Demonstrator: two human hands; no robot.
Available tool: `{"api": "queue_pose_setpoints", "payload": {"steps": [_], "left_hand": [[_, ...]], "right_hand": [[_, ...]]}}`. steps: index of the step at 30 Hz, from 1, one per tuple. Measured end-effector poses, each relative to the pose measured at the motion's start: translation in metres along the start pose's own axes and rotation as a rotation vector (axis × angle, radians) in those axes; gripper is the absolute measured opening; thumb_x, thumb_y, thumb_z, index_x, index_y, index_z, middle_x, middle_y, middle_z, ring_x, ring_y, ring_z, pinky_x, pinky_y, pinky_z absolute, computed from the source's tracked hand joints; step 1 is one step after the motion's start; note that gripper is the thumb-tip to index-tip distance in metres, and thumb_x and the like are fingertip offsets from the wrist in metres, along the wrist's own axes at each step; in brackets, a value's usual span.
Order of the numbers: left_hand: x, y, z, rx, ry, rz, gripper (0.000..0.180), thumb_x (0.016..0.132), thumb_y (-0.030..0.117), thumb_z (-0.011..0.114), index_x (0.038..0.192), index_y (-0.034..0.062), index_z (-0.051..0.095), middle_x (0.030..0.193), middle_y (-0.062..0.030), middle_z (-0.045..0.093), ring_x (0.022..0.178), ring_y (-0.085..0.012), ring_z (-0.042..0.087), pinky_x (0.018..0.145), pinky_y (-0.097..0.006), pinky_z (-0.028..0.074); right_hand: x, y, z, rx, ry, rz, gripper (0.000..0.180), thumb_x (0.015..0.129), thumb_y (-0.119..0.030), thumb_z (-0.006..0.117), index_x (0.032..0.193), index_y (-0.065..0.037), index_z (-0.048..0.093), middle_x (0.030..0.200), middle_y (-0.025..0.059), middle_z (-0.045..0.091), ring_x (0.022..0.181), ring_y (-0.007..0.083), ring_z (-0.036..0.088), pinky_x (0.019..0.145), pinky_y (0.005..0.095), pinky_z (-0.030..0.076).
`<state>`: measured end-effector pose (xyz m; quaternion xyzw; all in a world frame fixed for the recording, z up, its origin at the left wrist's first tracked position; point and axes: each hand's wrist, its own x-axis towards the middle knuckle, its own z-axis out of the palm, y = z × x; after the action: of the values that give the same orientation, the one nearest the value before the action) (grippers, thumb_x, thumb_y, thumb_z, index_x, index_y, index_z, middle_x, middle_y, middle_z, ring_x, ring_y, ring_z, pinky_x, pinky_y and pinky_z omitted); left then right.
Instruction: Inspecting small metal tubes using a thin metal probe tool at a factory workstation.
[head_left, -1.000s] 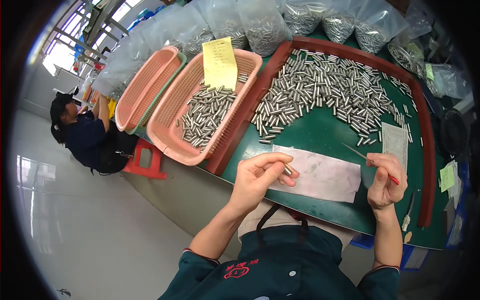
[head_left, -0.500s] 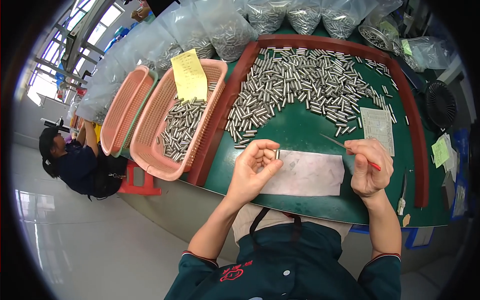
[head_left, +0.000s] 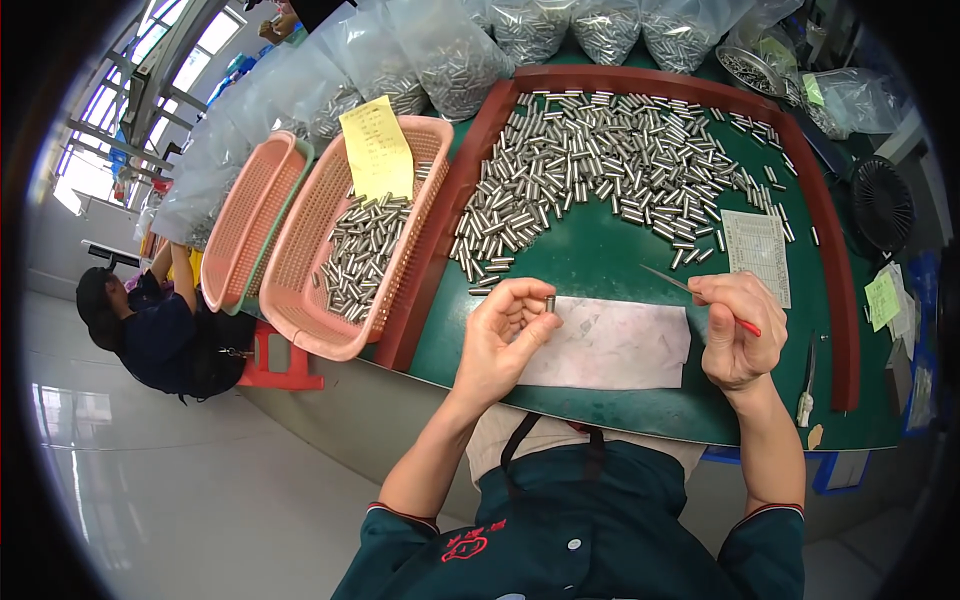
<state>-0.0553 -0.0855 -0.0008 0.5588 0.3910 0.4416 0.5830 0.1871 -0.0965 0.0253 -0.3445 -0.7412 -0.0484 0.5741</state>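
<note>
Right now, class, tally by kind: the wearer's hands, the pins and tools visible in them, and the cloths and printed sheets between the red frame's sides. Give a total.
Hands, left hand and right hand: 2
Metal pin, in the left: 1
Red-handled tool, in the right: 1
Pale pink cloth: 1
Printed sheet: 1
Total: 6

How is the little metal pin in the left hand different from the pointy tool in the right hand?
The pin is short and stubby, but the tool is long and thin. The pin looks silvery, while the tool has a red end. Both are hand-held: the pin in the left hand, the tool in the right hand.
</note>
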Motion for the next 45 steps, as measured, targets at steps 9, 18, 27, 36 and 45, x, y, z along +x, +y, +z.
{"api": "queue_pose_setpoints", "payload": {"steps": [9, 18, 27, 36, 45], "left_hand": [[-0.004, 0.012, -0.003, -0.078, -0.018, -0.081, 0.025, 0.088, 0.0, 0.05, 0.112, -0.0049, 0.051, 0.086, -0.008, 0.061, 0.074, -0.0096, 0.056, 0.069, -0.022, 0.046], [-0.008, 0.082, -0.071, 0.814, 0.853, 0.547, 0.03, 0.075, -0.008, 0.062, 0.105, -0.0039, 0.057, 0.092, -0.0092, 0.058, 0.081, -0.0173, 0.058, 0.082, -0.032, 0.043], [0.047, 0.063, 0.009, 1.049, 0.287, 0.704, 0.009, 0.069, 0.001, 0.068, 0.075, 0.0043, 0.062, 0.07, -0.0065, 0.058, 0.065, -0.0221, 0.055, 0.062, -0.032, 0.038], [0.119, 0.003, 0.058, 1.096, -0.041, 0.726, 0.004, 0.07, 0.001, 0.064, 0.074, 0.0018, 0.064, 0.071, -0.0086, 0.056, 0.07, -0.0268, 0.054, 0.065, -0.037, 0.042], [0.12, -0.016, 0.063, 1.101, -0.108, 0.679, 0.01, 0.068, 0.001, 0.065, 0.077, 0.0023, 0.062, 0.076, -0.0074, 0.052, 0.075, -0.0249, 0.05, 0.068, -0.035, 0.039]], "right_hand": [[0.001, -0.003, -0.001, 0.002, 0.003, -0.001, 0.009, 0.085, -0.007, 0.058, 0.081, 0.001, 0.054, 0.067, 0.0124, 0.062, 0.053, 0.0217, 0.059, 0.046, 0.0273, 0.043], [0.001, 0.002, 0.001, 0.003, 0.033, -0.008, 0.01, 0.082, -0.007, 0.061, 0.078, -0.001, 0.055, 0.066, 0.0094, 0.062, 0.053, 0.0203, 0.058, 0.046, 0.0267, 0.042], [-0.005, 0.011, -0.001, -0.031, 0.054, 0.006, 0.011, 0.081, -0.009, 0.063, 0.076, -0.002, 0.056, 0.066, 0.0085, 0.062, 0.053, 0.02, 0.058, 0.046, 0.0268, 0.042], [0.001, 0.016, -0.006, -0.107, 0.081, 0.042, 0.011, 0.081, -0.009, 0.062, 0.077, -0.001, 0.056, 0.067, 0.0095, 0.062, 0.054, 0.0209, 0.059, 0.047, 0.0269, 0.043], [-0.003, 0.024, -0.004, -0.128, 0.085, 0.031, 0.014, 0.082, -0.012, 0.063, 0.077, -0.002, 0.056, 0.067, 0.0082, 0.061, 0.054, 0.02, 0.059, 0.046, 0.0267, 0.042]]}}
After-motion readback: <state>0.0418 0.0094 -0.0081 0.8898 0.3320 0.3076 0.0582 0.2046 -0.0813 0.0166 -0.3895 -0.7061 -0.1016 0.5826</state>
